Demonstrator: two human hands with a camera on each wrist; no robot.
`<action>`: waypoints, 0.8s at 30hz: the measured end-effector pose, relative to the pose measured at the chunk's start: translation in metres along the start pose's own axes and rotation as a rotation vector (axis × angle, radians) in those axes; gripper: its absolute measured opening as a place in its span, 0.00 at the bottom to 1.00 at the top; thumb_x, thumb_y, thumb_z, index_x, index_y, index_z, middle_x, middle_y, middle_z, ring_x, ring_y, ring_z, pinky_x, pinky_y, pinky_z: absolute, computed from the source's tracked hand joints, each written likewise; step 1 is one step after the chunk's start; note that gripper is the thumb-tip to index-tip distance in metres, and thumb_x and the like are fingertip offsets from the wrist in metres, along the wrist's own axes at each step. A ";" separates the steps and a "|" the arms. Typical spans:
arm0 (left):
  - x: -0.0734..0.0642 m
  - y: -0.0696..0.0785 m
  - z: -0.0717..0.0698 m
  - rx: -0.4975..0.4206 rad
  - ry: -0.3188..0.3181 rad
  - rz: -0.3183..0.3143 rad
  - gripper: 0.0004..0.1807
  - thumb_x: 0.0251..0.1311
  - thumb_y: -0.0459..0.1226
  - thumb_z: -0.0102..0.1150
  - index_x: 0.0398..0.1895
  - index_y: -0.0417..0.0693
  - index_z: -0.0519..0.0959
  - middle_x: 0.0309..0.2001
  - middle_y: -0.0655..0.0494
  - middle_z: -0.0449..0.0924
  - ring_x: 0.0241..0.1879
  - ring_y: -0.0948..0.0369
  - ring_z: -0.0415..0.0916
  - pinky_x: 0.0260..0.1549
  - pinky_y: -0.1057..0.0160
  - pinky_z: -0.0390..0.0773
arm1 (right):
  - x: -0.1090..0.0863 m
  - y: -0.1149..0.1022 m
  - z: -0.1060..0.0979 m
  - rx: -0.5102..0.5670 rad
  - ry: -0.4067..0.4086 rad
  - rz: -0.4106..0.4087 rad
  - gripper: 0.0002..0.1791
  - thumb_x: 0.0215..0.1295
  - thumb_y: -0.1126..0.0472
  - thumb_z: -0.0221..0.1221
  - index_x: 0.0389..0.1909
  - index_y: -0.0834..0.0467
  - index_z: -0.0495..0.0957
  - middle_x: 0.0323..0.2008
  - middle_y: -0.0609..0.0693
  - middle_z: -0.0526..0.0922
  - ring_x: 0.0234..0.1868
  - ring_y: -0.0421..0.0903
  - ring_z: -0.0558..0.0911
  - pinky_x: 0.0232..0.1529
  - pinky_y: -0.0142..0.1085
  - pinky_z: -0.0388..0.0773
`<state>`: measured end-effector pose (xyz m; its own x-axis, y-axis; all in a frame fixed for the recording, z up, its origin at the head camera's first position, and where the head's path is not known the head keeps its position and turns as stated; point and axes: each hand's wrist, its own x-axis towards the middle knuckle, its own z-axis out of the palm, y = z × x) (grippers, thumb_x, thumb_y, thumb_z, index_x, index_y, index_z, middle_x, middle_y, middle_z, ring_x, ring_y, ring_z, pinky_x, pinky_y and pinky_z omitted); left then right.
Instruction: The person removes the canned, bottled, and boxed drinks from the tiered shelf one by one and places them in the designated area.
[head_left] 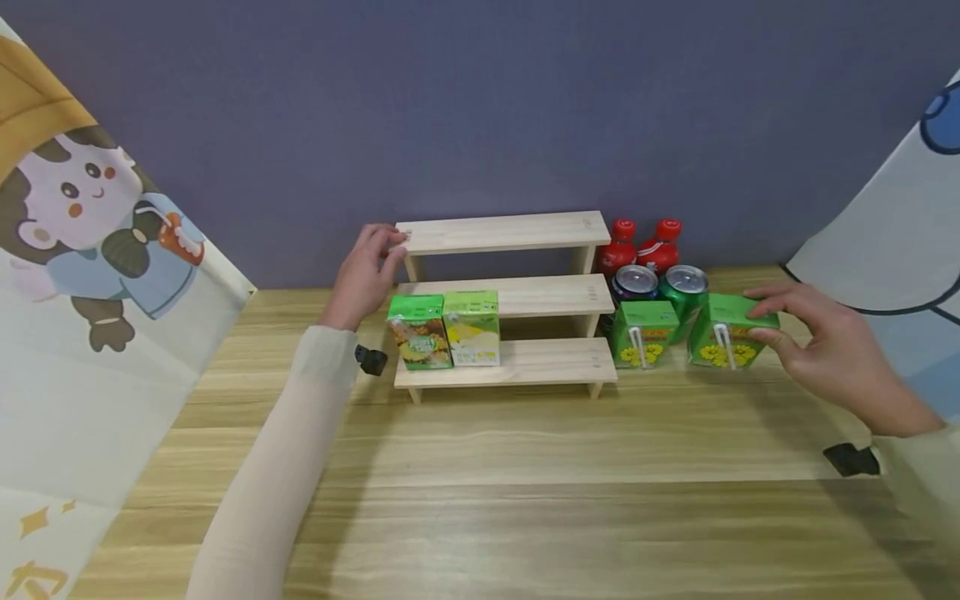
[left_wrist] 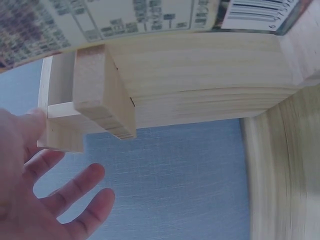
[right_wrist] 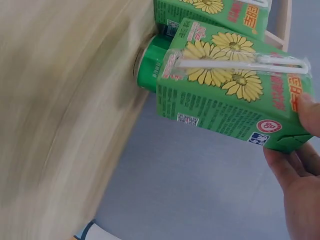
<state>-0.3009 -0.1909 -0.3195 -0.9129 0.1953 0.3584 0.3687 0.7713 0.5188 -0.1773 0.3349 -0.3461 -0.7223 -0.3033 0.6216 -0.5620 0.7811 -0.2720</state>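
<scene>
Nearest the camera, a cream left sleeve (head_left: pixel 277 475) from the bottom edge, with a black wrist device (head_left: pixel 371 360) at the cuff. Touches, with the left hand (head_left: pixel 362 279), the left end of the top tier (head_left: pixel 502 232) on a three-tier wooden stand (head_left: pixel 551 293); fingers (left_wrist: pixel 80 185) apart rather than clamped, the lower ones spread loosely in the left wrist view. Grips, with the right hand (head_left: pixel 836 346), a green carton (head_left: pixel 731 321) by its top corner, thumb (right_wrist: pixel 310 114) on the front, fingers round the far side; clamped on that carton alone. Yellow flowers (right_wrist: pixel 243 81) and a wrapped white straw (right_wrist: pixel 225 65) on its front. Position: right of the stand, in front of a green can (head_left: pixel 686 283), a gap away from a matching carton (head_left: pixel 642 329) just beside the stand. Contact between its base and the table (head_left: pixel 525 517): impossible to tell. Behind the matching carton, a dark can (head_left: pixel 634 282); farther back, two red-capped bottles (head_left: pixel 660 252). On the bottom tier (head_left: pixel 555 362), at the left, a brown-and-green carton (head_left: pixel 420 333) and a yellow carton (head_left: pixel 472 329), both upright, side by side. Behind, a dull purple wall (head_left: pixel 495 108); at left, a panel with a cartoon figure (head_left: pixel 97 192); at right, a pale panel (head_left: pixel 892 225) with dark outlines.
</scene>
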 end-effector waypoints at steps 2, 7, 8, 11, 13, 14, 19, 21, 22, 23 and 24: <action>0.000 0.001 0.000 0.007 0.002 -0.001 0.20 0.72 0.47 0.41 0.60 0.50 0.71 0.63 0.56 0.61 0.53 0.55 0.69 0.47 0.53 0.72 | -0.001 0.002 0.003 0.010 -0.004 0.008 0.23 0.35 0.80 0.71 0.35 0.60 0.78 0.47 0.56 0.80 0.52 0.20 0.65 0.50 0.15 0.58; 0.001 0.002 0.000 0.022 0.007 -0.013 0.20 0.71 0.48 0.41 0.59 0.50 0.72 0.63 0.57 0.61 0.53 0.55 0.69 0.48 0.53 0.71 | -0.002 0.005 0.010 0.033 -0.015 0.004 0.23 0.35 0.80 0.71 0.35 0.60 0.79 0.47 0.56 0.79 0.52 0.22 0.66 0.49 0.15 0.58; 0.001 0.002 0.000 0.026 0.008 -0.015 0.20 0.71 0.48 0.41 0.59 0.50 0.72 0.63 0.57 0.62 0.53 0.55 0.69 0.48 0.53 0.71 | -0.002 0.006 0.011 0.030 -0.017 0.004 0.23 0.36 0.80 0.71 0.36 0.60 0.79 0.47 0.56 0.79 0.52 0.23 0.67 0.49 0.15 0.58; 0.002 0.002 0.000 0.031 0.012 -0.020 0.20 0.71 0.48 0.42 0.59 0.51 0.72 0.62 0.57 0.62 0.53 0.55 0.69 0.48 0.53 0.71 | -0.003 0.008 0.016 0.029 -0.020 0.004 0.24 0.36 0.80 0.71 0.36 0.59 0.79 0.48 0.56 0.78 0.53 0.26 0.67 0.49 0.15 0.57; 0.002 0.001 0.001 0.036 0.015 -0.023 0.20 0.71 0.47 0.42 0.59 0.51 0.73 0.62 0.57 0.62 0.52 0.55 0.69 0.48 0.53 0.71 | -0.003 0.010 0.019 0.037 -0.016 0.000 0.23 0.36 0.80 0.71 0.36 0.59 0.79 0.47 0.57 0.78 0.53 0.27 0.67 0.50 0.16 0.57; 0.002 0.001 0.001 0.039 0.014 -0.025 0.20 0.71 0.47 0.42 0.59 0.51 0.73 0.62 0.57 0.62 0.52 0.55 0.69 0.48 0.53 0.71 | -0.003 0.011 0.021 0.041 -0.012 -0.004 0.23 0.36 0.80 0.71 0.35 0.59 0.79 0.47 0.56 0.79 0.52 0.27 0.67 0.50 0.17 0.57; 0.002 0.001 0.001 0.041 0.014 -0.034 0.20 0.71 0.47 0.42 0.59 0.51 0.73 0.62 0.57 0.62 0.53 0.54 0.69 0.48 0.53 0.72 | -0.002 0.014 0.030 0.072 0.000 -0.019 0.23 0.34 0.80 0.72 0.33 0.59 0.79 0.44 0.57 0.80 0.51 0.24 0.67 0.51 0.18 0.58; 0.002 0.001 0.001 0.040 0.015 -0.034 0.20 0.71 0.47 0.42 0.59 0.51 0.73 0.62 0.57 0.62 0.53 0.54 0.69 0.48 0.53 0.72 | -0.003 0.015 0.033 0.080 -0.001 -0.011 0.23 0.34 0.80 0.72 0.34 0.59 0.80 0.44 0.57 0.80 0.50 0.24 0.67 0.51 0.18 0.58; 0.003 0.001 0.001 0.041 0.018 -0.033 0.20 0.71 0.47 0.42 0.58 0.51 0.73 0.62 0.57 0.62 0.53 0.54 0.69 0.48 0.53 0.72 | -0.003 0.015 0.034 0.087 -0.004 -0.003 0.23 0.35 0.81 0.71 0.34 0.59 0.80 0.44 0.57 0.80 0.51 0.23 0.67 0.51 0.18 0.58; 0.003 0.001 0.001 0.037 0.022 -0.029 0.19 0.71 0.47 0.43 0.58 0.51 0.73 0.62 0.57 0.62 0.53 0.54 0.69 0.49 0.52 0.71 | -0.003 0.015 0.035 0.092 -0.008 0.004 0.23 0.35 0.81 0.71 0.34 0.59 0.79 0.45 0.57 0.80 0.51 0.23 0.67 0.51 0.18 0.59; 0.003 0.000 0.002 0.040 0.025 -0.027 0.19 0.71 0.47 0.43 0.58 0.51 0.73 0.62 0.57 0.62 0.53 0.54 0.69 0.49 0.52 0.71 | -0.004 0.015 0.036 0.099 -0.011 0.011 0.23 0.36 0.81 0.71 0.34 0.59 0.79 0.45 0.56 0.80 0.51 0.23 0.67 0.51 0.17 0.59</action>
<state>-0.3039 -0.1890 -0.3195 -0.9176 0.1594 0.3642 0.3364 0.7996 0.4975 -0.1975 0.3285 -0.3791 -0.7330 -0.3010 0.6101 -0.5904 0.7270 -0.3506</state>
